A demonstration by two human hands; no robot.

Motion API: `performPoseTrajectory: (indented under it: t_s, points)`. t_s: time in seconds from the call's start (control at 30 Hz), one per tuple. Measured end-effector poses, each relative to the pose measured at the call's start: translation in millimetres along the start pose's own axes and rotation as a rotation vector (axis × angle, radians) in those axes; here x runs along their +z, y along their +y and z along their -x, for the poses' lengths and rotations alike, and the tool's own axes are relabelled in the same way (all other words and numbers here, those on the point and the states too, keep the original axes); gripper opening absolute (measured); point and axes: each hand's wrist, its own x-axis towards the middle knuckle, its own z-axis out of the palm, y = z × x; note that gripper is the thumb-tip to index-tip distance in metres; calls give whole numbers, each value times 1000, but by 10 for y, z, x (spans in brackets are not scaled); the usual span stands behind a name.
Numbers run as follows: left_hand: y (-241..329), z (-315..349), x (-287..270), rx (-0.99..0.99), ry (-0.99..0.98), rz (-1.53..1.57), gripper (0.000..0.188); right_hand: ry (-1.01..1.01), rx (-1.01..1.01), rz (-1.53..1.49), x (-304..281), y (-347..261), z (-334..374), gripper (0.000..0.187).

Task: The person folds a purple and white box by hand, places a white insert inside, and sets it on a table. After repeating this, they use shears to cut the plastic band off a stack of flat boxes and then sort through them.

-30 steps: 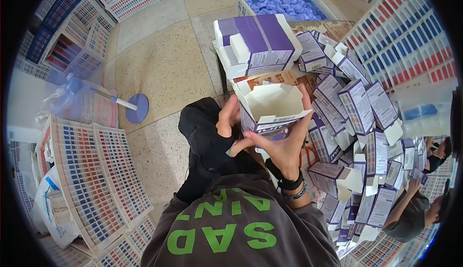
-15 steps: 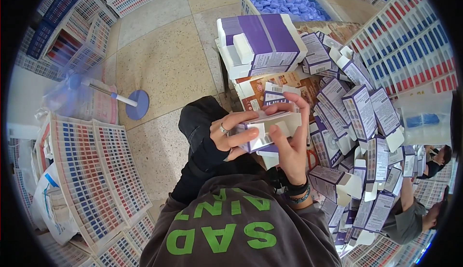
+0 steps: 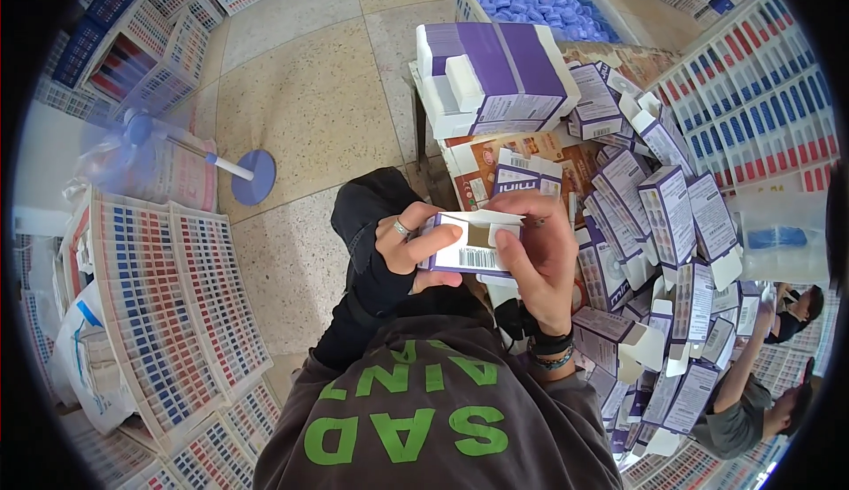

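Observation:
Between my hands is a small white and purple carton [image 3: 482,257], its barcode end toward me and its top flap raised. My left hand [image 3: 414,244] grips the carton's left end, its index finger lying over a white flap. At the other end, my right hand [image 3: 541,251] holds the carton, thumb pressed on a small side flap and fingers behind. Brown cardboard or a dark interior shows between the flaps; I cannot make out the contents. Another purple and white carton [image 3: 528,172] lies on the table just beyond my right hand.
Several loose cartons [image 3: 668,211] are heaped at my right. A large purple and white block of stacked cartons [image 3: 504,79] stands at the table's far end, before a crate of blue caps [image 3: 544,14]. Racks [image 3: 159,313] stand at left. Two people work at right.
The carton has turned so its barcode end faces me, and the flaps are folded further inward. My right fingers, raised before, now curl behind the carton. The view has shifted slightly.

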Motion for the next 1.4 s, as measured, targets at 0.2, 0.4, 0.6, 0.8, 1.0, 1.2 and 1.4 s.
performPoseTrajectory:
  t_s: [0.2, 0.4, 0.6, 0.8, 1.0, 1.2, 1.4]
  points:
    - [-49, 62, -11, -23, 50, 151, 58, -235, -500, 591, -87, -82, -140, 27]
    - [7, 49, 51, -38, 234, 410, 64, -259, -457, 657, 34, -141, -87, 41]
    - [100, 110, -26, -26, 229, 414, 69, -228, -413, 555, 118, -86, 63, 58]
    - [280, 67, -62, -139, 230, 631, 70, -164, -369, 516, 136, -368, 186, 67]
    - [-108, 365, 143, -587, 66, 398, 69, 1086, -1016, 674, -302, -1101, 921, 42]
    - [-669, 380, 900, -109, -175, -355, 87, 1515, -718, 1959, -1340, -2519, 1675, 30]
    - [-1118, 51, 1068, -316, -505, -314, 98, 1089, -332, 2360, -2929, -2962, 1698, 22]
